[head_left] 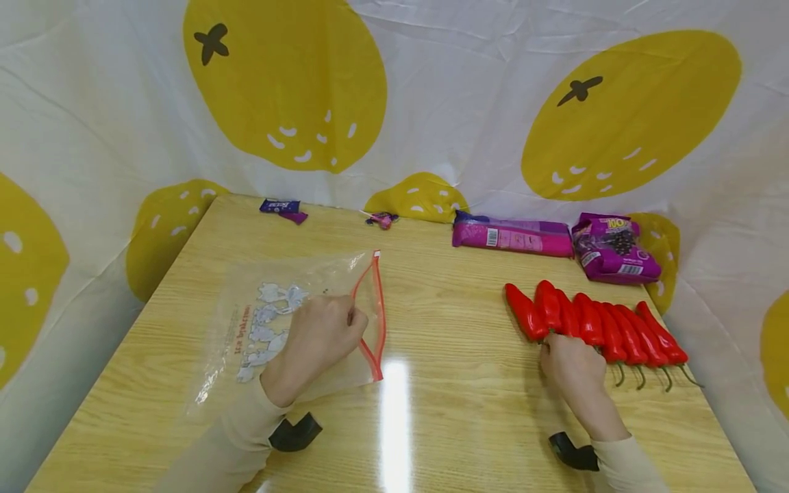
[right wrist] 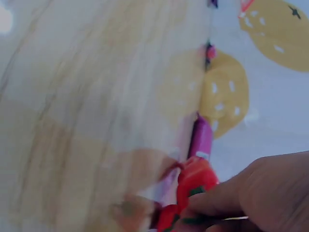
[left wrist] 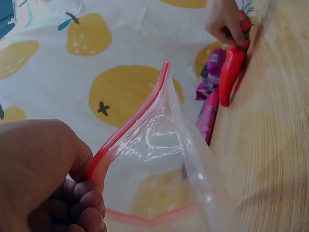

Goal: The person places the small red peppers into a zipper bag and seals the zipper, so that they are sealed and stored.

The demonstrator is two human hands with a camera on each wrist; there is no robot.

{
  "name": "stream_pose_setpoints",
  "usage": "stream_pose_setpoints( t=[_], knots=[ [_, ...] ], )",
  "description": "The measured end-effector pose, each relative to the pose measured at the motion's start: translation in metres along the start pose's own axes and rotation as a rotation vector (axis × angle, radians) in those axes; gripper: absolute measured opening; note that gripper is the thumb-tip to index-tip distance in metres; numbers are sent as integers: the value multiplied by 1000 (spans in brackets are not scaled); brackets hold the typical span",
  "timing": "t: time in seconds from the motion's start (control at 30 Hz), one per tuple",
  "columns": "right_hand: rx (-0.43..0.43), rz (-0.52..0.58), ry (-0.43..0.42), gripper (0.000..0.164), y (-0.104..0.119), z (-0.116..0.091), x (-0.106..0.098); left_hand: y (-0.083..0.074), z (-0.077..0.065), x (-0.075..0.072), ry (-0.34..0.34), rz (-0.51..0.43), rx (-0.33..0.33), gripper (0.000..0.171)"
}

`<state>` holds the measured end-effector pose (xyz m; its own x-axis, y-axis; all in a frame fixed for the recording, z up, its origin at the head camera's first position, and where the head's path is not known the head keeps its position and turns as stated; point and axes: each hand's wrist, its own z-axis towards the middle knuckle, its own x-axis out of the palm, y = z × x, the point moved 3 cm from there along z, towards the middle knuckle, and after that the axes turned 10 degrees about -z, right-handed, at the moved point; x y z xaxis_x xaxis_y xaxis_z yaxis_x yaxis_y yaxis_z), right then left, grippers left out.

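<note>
Fingers of the left hand [head_left: 323,330] are curled in and pinch the red edge [head_left: 382,308] of a clear plastic bag [head_left: 265,332]. That bag is on the left part of the desk [head_left: 444,308], and its mouth gapes toward the right. Over on the other side, the right hand [head_left: 574,370] has its fingers bent and pinches a red pepper [head_left: 522,311] by the stem end. I cannot tell if that pepper is up off the desk. The other peppers [head_left: 610,332] lie in a row to its right. Behind them are a long purple pack [head_left: 518,236] and a fat purple bag [head_left: 616,250]. A pink lollipop [head_left: 385,221] and a small blue packet [head_left: 279,206] sit along the back too, near a cloth [head_left: 444,89] with big yellow fruit.
</note>
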<state>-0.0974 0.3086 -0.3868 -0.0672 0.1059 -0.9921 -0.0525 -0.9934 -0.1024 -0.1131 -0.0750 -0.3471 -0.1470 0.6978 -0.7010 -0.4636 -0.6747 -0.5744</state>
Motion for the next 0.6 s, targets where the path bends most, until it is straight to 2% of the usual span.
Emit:
stream_pose_setpoints(
  t=[0.07,0.17,0.27,0.43,0.6],
  knots=[
    [-51,40,-115,13,4,-1,-7,0,1,1,11,-1,13,32],
    [-181,133,-282,2,19,-1,-21,-1,1,2,34,8,34,31],
    [-337,237,-380,10,42,-1,-35,-1,1,4,64,19,51,31],
    [-550,327,-421,12,91,0,-51,-1,0,9,118,24,80,32],
    [-673,310,-376,8,138,5,-50,-3,-3,11,145,28,87,30]
  ],
)
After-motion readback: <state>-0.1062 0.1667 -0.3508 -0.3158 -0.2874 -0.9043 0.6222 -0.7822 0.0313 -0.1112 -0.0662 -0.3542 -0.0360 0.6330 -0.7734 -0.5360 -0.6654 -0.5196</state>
